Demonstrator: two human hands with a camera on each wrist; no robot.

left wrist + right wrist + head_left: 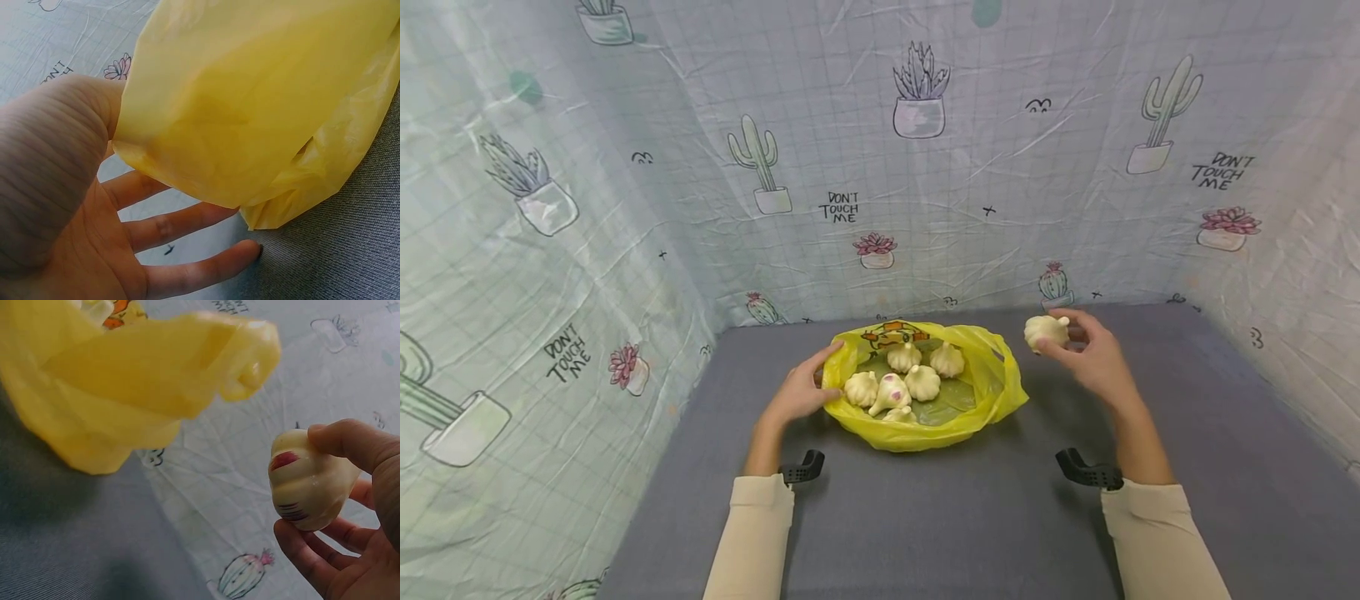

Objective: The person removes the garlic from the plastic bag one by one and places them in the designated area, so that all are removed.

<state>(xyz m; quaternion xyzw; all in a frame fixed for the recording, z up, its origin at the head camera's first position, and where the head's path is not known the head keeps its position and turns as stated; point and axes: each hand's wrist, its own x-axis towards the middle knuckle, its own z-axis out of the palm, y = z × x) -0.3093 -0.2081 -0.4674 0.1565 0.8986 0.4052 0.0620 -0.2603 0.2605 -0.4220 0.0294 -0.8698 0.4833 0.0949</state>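
Observation:
A yellow plastic bag [917, 437] lies with its mouth spread wide on the grey table, several garlic bulbs [922, 382] inside it. At the bag's left rim, my left hand [795, 395] holds the plastic, thumb inside the mouth and fingers outside; the left wrist view shows the thumb [111, 103] partly hidden by the yellow film [250, 106]. To the right of the bag and above the table, my right hand [1097, 358] grips one garlic bulb [1045, 333] between thumb and fingers. Purple streaks mark that garlic bulb [309, 481] in the right wrist view.
Behind and to the left of the grey tabletop [925, 517] hangs a pale curtain [970, 242] printed with cacti and lettering. It also lines the right side. Black wrist devices [1086, 471] sit on both forearms.

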